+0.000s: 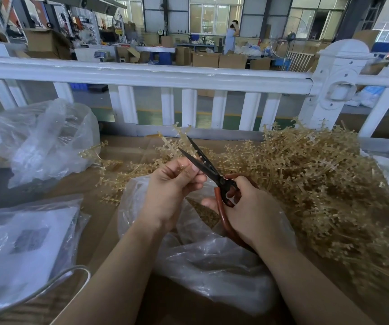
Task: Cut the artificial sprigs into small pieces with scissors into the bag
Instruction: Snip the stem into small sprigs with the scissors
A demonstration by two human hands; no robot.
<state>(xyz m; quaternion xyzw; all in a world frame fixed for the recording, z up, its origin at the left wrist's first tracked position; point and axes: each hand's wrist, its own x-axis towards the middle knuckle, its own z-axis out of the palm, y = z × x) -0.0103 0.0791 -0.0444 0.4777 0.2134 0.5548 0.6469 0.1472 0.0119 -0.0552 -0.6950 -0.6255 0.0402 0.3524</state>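
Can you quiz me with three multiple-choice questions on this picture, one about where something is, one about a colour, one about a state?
1. Where is the big pile of sprigs?
A. right of the hands
B. inside the left-hand bag
C. on the fence rail

2. What colour are the handles of the scissors?
A. blue
B. reddish-brown
C. white

3. How do the scissor blades stand?
A. shut
B. parted
C. hidden

Answers:
1 A, the heap lies right of the right hand.
2 B, reddish handles show in that hand's grip.
3 B, the black blades form a V by the left hand, which pinches a sprig.
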